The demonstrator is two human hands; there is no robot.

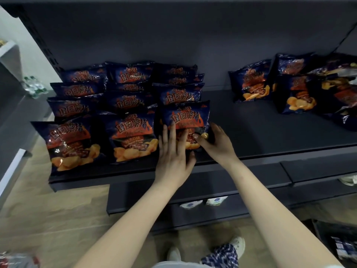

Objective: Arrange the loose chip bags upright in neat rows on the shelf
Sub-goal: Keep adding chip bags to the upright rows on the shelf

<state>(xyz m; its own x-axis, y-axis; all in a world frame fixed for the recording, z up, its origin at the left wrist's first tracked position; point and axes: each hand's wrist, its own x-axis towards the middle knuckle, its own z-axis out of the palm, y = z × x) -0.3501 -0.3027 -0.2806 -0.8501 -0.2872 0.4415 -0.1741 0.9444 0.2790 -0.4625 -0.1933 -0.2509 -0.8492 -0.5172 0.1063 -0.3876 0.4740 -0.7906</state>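
Dark blue chip bags with orange flame print stand upright in three rows on the left half of the dark shelf (pixel 270 132). The front bag of the right row (pixel 186 118) is held between both hands. My left hand (pixel 172 157) lies flat against its lower front, fingers spread. My right hand (pixel 214 143) grips its lower right corner with the thumb on the front. Loose chip bags (pixel 255 82) lean against the back panel at the right, and a jumbled heap of bags (pixel 332 89) lies at the far right.
The front bags of the left row (pixel 69 144) and middle row (pixel 133 136) stand near the shelf's front edge. Lower shelves (pixel 212 190) hold small white packets. Water bottles (pixel 33 88) sit on a side shelf at left. My shoes show on the wooden floor below.
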